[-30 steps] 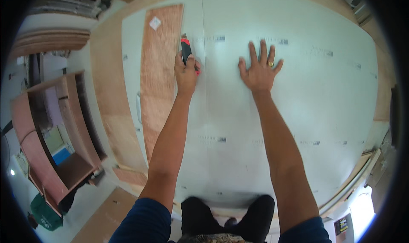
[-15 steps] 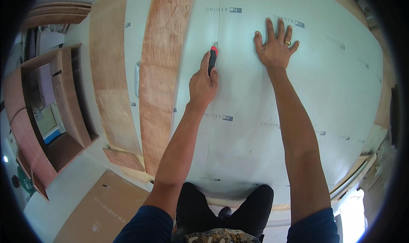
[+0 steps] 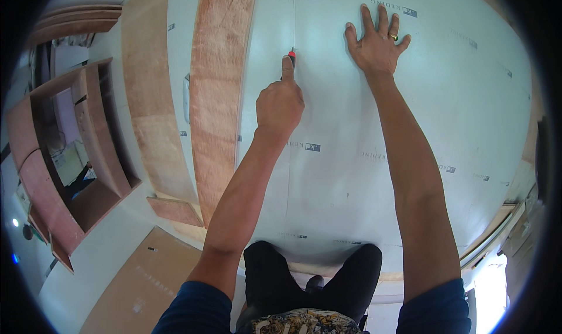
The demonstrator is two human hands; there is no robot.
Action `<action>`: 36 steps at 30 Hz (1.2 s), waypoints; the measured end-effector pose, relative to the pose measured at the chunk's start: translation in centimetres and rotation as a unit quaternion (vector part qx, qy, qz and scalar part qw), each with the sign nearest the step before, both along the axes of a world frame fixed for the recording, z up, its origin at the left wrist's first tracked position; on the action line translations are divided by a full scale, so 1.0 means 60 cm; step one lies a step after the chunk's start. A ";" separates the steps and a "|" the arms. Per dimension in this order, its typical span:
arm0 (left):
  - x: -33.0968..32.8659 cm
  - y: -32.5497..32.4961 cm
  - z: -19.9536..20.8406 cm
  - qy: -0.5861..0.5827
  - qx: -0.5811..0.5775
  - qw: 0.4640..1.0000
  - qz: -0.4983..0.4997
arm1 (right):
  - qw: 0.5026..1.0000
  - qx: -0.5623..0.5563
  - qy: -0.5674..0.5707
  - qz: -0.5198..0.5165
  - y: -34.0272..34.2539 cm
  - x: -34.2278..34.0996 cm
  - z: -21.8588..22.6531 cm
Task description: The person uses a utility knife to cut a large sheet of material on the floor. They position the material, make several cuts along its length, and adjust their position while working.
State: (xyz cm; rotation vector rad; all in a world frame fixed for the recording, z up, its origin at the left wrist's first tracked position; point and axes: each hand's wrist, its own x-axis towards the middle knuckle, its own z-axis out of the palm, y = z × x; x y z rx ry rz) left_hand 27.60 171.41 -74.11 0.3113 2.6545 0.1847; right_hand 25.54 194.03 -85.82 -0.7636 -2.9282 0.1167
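My left hand (image 3: 280,104) is closed round a red-and-black utility knife (image 3: 291,55), its index finger stretched along the top. Most of the handle is hidden under the fingers. The knife's tip meets a thin straight line (image 3: 294,24) on a large pale green-grey sheet (image 3: 345,114) with printed marks. To the right of the knife, my right hand (image 3: 376,50) lies flat on the sheet with its fingers spread, a ring on one of them.
A long reddish plywood strip (image 3: 218,94) lies on the sheet's left part, with a paler plywood strip (image 3: 149,94) beyond it. Open wooden cabinet frames (image 3: 108,129) stand at far left. A brown board (image 3: 140,281) is at lower left, near a small wood offcut (image 3: 174,211).
My left hand has turned over the knife, so less of the handle shows. The knife remains at the line, and my right hand stays flat on the sheet. The view has shifted slightly.
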 end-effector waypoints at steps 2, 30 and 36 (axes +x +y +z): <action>0.016 0.002 0.003 -0.016 -0.002 1.000 -0.001 | 1.000 0.019 -0.007 -0.005 0.004 -0.001 -0.003; 0.111 -0.083 -0.007 0.028 0.060 0.997 -0.051 | 0.981 -0.045 -0.032 0.186 -0.184 0.240 0.014; 0.297 -0.129 0.006 -0.003 0.013 1.000 0.015 | 0.977 -0.068 -0.056 0.194 -0.184 0.246 0.027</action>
